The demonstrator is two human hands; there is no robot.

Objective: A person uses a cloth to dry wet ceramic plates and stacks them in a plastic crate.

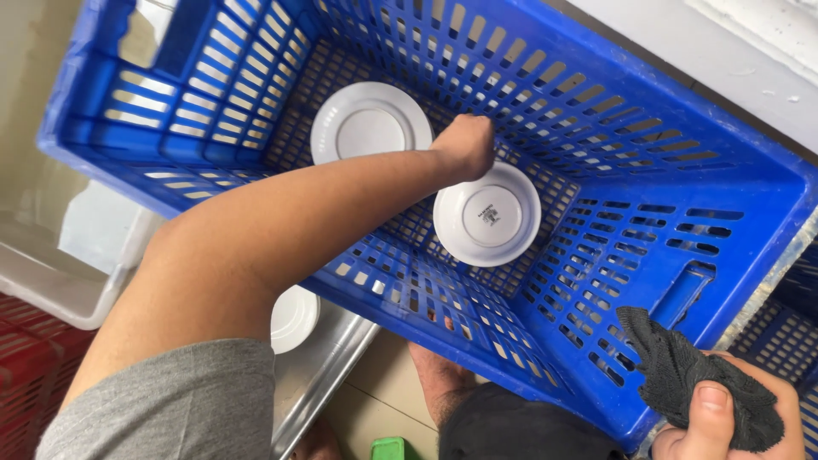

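A big blue slotted plastic crate [682, 213] fills the view. Two white plates lie upside down on its floor, one at the back [370, 121] and one nearer the middle [487, 217]. My left arm reaches over the crate's near wall. My left hand [467, 145] is closed on the far rim of the middle plate. My right hand [711, 422] is outside the crate at the lower right corner, clutching a dark grey cloth [682, 370].
Another white plate [294, 317] lies on a steel tray [328, 370] under the crate's near side. A white tub [51, 281] and a red crate [25, 375] stand at the left. A second blue crate [788, 336] is at the right, and a small green object [388, 449] is on the floor.
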